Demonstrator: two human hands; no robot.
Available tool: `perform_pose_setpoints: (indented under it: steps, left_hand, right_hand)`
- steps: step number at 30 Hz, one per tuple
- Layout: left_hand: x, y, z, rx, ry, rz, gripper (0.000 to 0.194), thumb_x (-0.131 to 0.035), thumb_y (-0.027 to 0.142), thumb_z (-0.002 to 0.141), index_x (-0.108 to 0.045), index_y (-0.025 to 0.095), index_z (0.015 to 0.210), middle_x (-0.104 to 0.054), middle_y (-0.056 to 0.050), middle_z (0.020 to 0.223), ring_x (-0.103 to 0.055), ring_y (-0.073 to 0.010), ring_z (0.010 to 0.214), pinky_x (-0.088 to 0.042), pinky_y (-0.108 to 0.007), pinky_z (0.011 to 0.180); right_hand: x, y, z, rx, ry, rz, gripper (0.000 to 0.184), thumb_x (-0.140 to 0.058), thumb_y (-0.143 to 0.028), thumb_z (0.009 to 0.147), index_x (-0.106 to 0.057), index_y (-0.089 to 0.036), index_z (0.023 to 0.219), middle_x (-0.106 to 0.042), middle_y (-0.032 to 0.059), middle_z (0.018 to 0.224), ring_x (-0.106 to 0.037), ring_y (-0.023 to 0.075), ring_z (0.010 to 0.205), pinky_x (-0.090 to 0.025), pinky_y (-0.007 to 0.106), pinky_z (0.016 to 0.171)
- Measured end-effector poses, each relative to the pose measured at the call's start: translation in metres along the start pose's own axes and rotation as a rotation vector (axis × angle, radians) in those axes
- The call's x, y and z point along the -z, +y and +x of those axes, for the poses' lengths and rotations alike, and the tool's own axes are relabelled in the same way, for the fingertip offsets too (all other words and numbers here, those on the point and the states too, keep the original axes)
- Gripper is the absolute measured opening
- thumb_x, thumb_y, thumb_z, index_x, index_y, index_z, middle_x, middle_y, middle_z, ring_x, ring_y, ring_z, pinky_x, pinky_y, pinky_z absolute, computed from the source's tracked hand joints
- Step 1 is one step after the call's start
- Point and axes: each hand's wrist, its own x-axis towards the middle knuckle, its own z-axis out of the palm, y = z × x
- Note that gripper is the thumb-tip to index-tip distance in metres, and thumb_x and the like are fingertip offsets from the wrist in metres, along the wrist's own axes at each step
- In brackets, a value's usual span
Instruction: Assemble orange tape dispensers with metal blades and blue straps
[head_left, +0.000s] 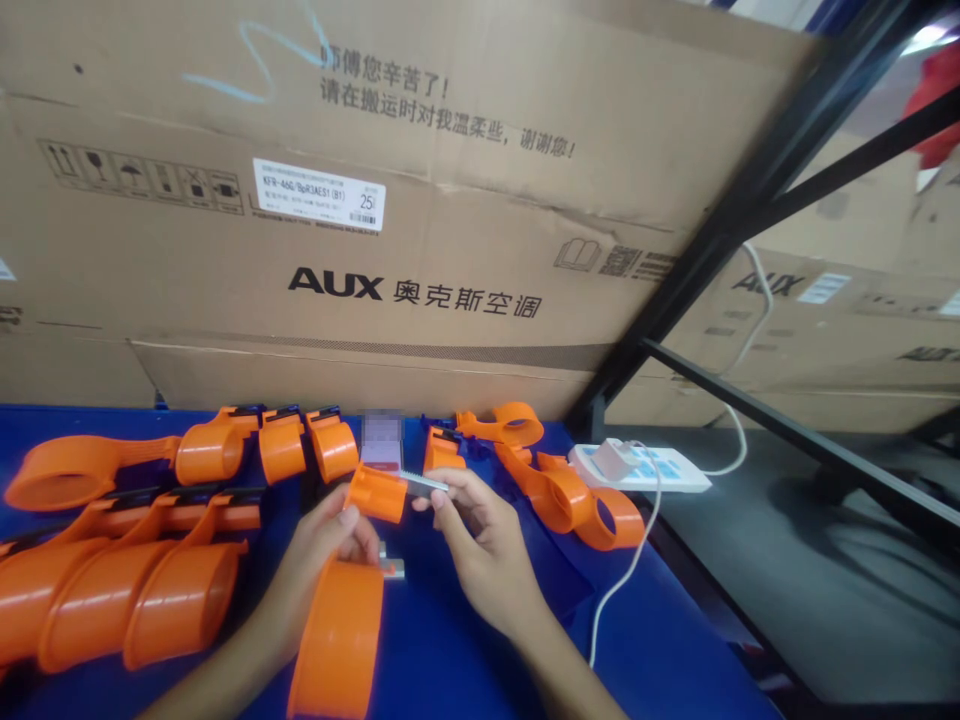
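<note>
My left hand [334, 535] is closed around an orange plastic tape dispenser [337, 640], its wide ring hanging towards me and its narrower end pointing away. Between the thumb and fingers of my right hand [480, 535] is a toothed metal blade [425, 483], which meets the dispenser's far end; whether it is seated there I cannot tell. A small metal piece [392, 569] shows just beside my left fingers, partly hidden. Behind my hands, a phone [382, 440] with a blurred screen leans at the back of the blue table [442, 660].
Several orange dispensers with dark tops [187, 600] stand in rows on the left. More orange dispensers [559, 495] lie at the back right, near a white power strip [645, 467] with a trailing cable [634, 580]. Cardboard boxes [450, 240] and a black frame [697, 260] rise behind.
</note>
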Motion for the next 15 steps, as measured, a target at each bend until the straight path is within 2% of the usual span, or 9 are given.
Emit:
perform_pose_setpoints:
  steps: [2, 7, 9, 11, 13, 15]
  left_hand:
    - [-0.0009, -0.0013, 0.0007, 0.009, -0.010, 0.005, 0.043, -0.073, 0.059, 0.080, -0.066, 0.017, 0.078, -0.066, -0.004, 0.062, -0.054, -0.0136, 0.046, -0.041, -0.023, 0.046]
    - [-0.0010, -0.0054, 0.0050, 0.013, -0.049, 0.024, 0.045, -0.072, 0.057, 0.083, -0.066, 0.019, 0.105, -0.066, -0.002, 0.064, -0.053, -0.0132, 0.045, -0.039, -0.022, 0.046]
    - [-0.0001, -0.0054, 0.0053, 0.028, -0.065, 0.040, 0.045, -0.071, 0.057, 0.083, -0.067, 0.018, 0.104, -0.065, -0.002, 0.063, -0.053, -0.0134, 0.045, -0.039, -0.022, 0.046]
    - [0.0008, -0.0043, 0.0044, 0.041, -0.048, 0.043, 0.043, -0.070, 0.059, 0.083, -0.067, 0.017, 0.092, -0.064, -0.003, 0.063, -0.055, -0.0139, 0.047, -0.039, -0.022, 0.046]
    - [0.0014, -0.0027, 0.0029, 0.020, 0.003, 0.030, 0.041, -0.071, 0.057, 0.083, -0.066, 0.017, 0.084, -0.065, -0.003, 0.068, -0.056, -0.0138, 0.050, -0.041, -0.022, 0.048]
    - [0.0016, -0.0011, 0.0017, -0.024, 0.041, 0.017, 0.036, -0.071, 0.053, 0.084, -0.067, 0.018, 0.091, -0.067, -0.003, 0.078, -0.056, -0.0124, 0.053, -0.042, -0.022, 0.049]
  right_hand:
    - [-0.0009, 0.0006, 0.0001, 0.000, -0.016, -0.004, 0.022, -0.058, -0.037, 0.100, -0.068, -0.020, 0.111, -0.077, 0.0050, 0.088, -0.073, 0.0194, 0.080, -0.056, 0.028, 0.071]
    - [0.0000, 0.0023, 0.0003, 0.012, -0.052, -0.044, 0.020, -0.058, -0.035, 0.101, -0.069, -0.022, 0.110, -0.077, 0.0030, 0.087, -0.073, 0.0183, 0.078, -0.056, 0.027, 0.073]
    - [-0.0008, 0.0025, -0.0005, 0.014, -0.056, -0.077, 0.019, -0.058, -0.034, 0.100, -0.069, -0.022, 0.111, -0.076, 0.0022, 0.085, -0.073, 0.0180, 0.076, -0.055, 0.027, 0.071]
    - [-0.0030, 0.0029, -0.0019, 0.007, -0.039, -0.078, 0.023, -0.059, -0.035, 0.100, -0.067, -0.023, 0.117, -0.076, 0.0021, 0.085, -0.072, 0.0181, 0.076, -0.056, 0.027, 0.072]
    - [-0.0054, 0.0038, -0.0031, -0.012, 0.011, -0.028, 0.029, -0.059, -0.035, 0.100, -0.064, -0.023, 0.125, -0.078, 0.0039, 0.093, -0.074, 0.0198, 0.085, -0.058, 0.029, 0.078]
    - [-0.0065, 0.0048, -0.0036, -0.032, 0.067, 0.032, 0.031, -0.060, -0.036, 0.100, -0.064, -0.023, 0.127, -0.078, 0.0065, 0.105, -0.074, 0.0222, 0.097, -0.058, 0.033, 0.088]
